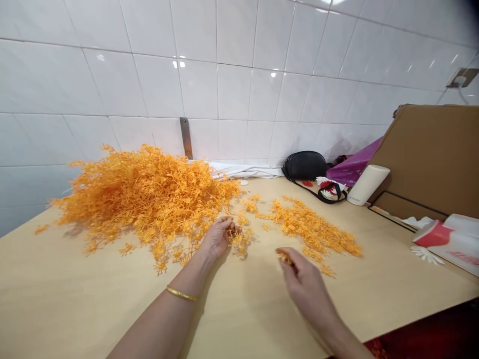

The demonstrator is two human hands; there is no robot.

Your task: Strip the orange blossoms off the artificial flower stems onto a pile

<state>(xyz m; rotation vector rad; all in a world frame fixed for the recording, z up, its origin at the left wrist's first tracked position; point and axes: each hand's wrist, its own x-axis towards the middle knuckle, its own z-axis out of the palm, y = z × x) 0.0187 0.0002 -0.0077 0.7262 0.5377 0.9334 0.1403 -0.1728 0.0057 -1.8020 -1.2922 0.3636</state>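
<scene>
My left hand point(220, 236) is closed in a pinch on an orange artificial flower sprig point(240, 240), whose small spiky heads hang to the right of the fingers. A large heap of orange artificial flower sprigs point(138, 194) lies just beyond and left of that hand. My right hand point(301, 276) is curled shut around a small orange flower piece point(285, 258), mostly hidden by the fingers. Behind the right hand a flatter pile of loose orange flower pieces point(310, 227) spreads across the table. The two hands are apart.
On the wooden table point(239, 319), a black bag point(306, 164) with a strap lies by the tiled wall. A white bottle point(368, 185), a cardboard box point(430, 154) and a red-and-white package point(445, 242) stand at the right. A white artificial flower point(426, 254) lies near the package.
</scene>
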